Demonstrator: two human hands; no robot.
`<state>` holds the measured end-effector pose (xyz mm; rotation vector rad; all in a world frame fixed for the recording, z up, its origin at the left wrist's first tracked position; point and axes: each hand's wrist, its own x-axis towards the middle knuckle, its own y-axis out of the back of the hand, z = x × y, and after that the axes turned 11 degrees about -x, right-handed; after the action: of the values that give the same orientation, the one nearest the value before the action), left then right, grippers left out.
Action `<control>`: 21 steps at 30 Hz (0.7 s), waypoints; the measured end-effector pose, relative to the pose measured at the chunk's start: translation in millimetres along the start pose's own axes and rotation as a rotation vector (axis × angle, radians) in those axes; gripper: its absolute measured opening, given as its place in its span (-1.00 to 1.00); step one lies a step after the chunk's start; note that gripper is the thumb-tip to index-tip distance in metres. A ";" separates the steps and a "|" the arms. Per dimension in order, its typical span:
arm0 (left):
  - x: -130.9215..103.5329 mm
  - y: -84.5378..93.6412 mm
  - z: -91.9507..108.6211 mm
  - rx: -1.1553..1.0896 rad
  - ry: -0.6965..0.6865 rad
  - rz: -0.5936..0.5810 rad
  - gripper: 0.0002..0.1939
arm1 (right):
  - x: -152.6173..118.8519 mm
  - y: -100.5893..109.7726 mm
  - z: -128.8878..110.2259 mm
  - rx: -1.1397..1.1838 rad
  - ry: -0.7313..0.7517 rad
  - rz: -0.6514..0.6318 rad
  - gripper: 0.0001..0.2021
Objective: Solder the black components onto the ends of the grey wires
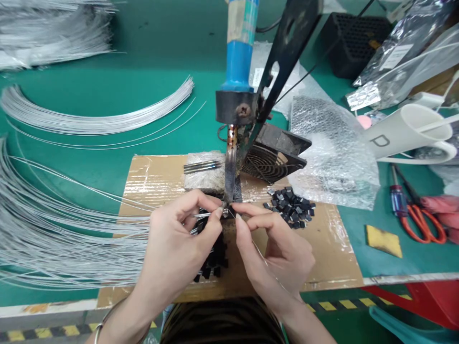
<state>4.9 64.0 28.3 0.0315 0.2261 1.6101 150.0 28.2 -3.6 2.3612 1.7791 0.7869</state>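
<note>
Many white wires (71, 239): spread in a curved bundle on the bench (150, 79), running toward the left hand.
Left hand (179, 243): thumb and index finger pinched on white wire, just below the iron tip; the joint at the fingertips is too small to read.
Black connectors, grouped (215, 258): on the cardboard sheet (333, 258), between the two hands.
Soldering iron (239, 62): blue handle up, tip down, clamped in the black bracket (289, 52).
Right hand (278, 243): thumb and index finger grasping thin solder wire (258, 251), its end near the iron tip.
Cooling fan (274, 162): tilted, behind the right hand.
Black connectors, loose (294, 205): heaped on the cardboard, right of the right hand.
Yellow sponge (383, 241): flat on the bench, near the red-handled scissors (418, 224).
</note>
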 end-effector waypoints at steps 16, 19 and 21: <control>-2.5 1.0 0.7 0.013 -0.052 -0.005 -0.90 | -0.1 -0.6 -0.3 -0.005 0.025 0.028 -0.78; -2.6 0.7 1.0 0.001 -0.061 -0.005 -0.90 | -0.5 -1.3 0.1 0.000 0.025 0.024 -0.77; -2.7 0.6 1.1 0.000 -0.066 -0.005 -0.89 | -0.7 -1.5 0.0 0.004 0.024 0.024 -0.77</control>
<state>4.6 61.4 29.8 0.0839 0.1748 1.6015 148.6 28.0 -4.5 2.3900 1.7661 0.8183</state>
